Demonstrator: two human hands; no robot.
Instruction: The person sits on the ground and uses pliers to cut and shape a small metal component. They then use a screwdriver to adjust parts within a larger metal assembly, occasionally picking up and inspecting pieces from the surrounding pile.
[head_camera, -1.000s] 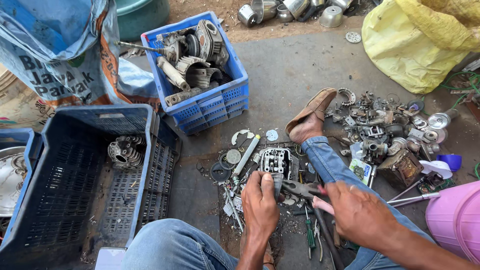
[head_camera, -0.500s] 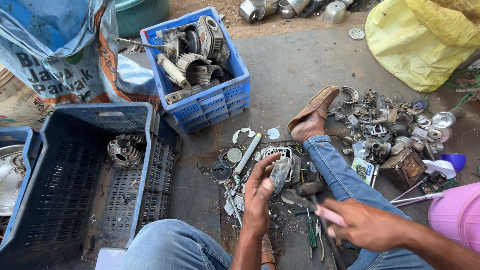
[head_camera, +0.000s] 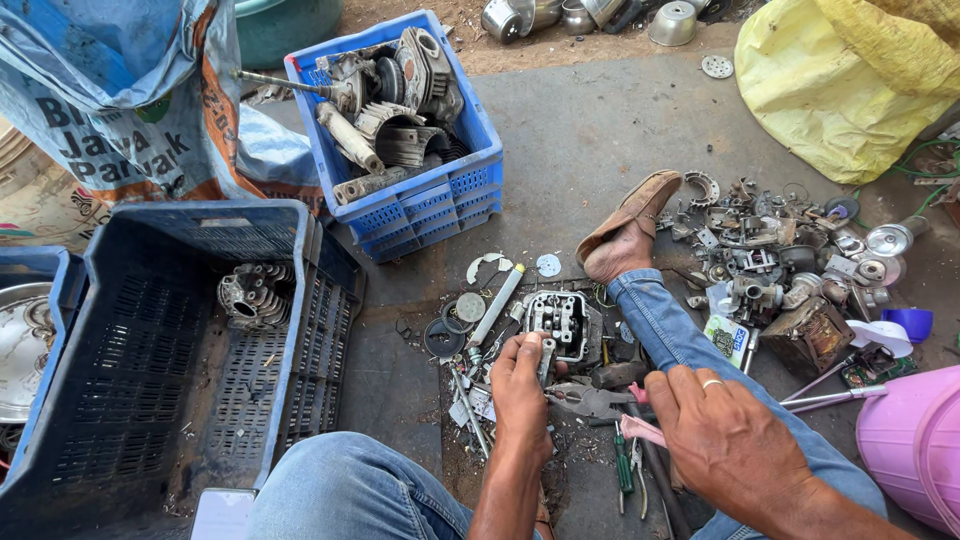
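Note:
I sit on the ground with a small grey metal engine part (head_camera: 560, 318) lying flat in front of me. My left hand (head_camera: 520, 390) grips its near edge, fingers curled around a metal stub. My right hand (head_camera: 725, 435), with a ring on one finger, holds pliers (head_camera: 590, 400) with pink handles. The plier jaws lie low, just to the near right of the engine part. Small washers, discs and a metal tube (head_camera: 495, 305) are scattered to the left of the part.
A blue crate (head_camera: 430, 200) of engine parts stands behind. A dark blue crate (head_camera: 130, 400) at left holds a finned cylinder (head_camera: 255, 293). My sandalled foot (head_camera: 630, 225) and a scrap pile (head_camera: 770, 260) are at right, with a pink bucket (head_camera: 910, 440) and yellow sack (head_camera: 850, 80).
The engine part, lifted and tilted by my left hand half a second ago, lies flat again. My right hand and the pliers have drawn back towards me.

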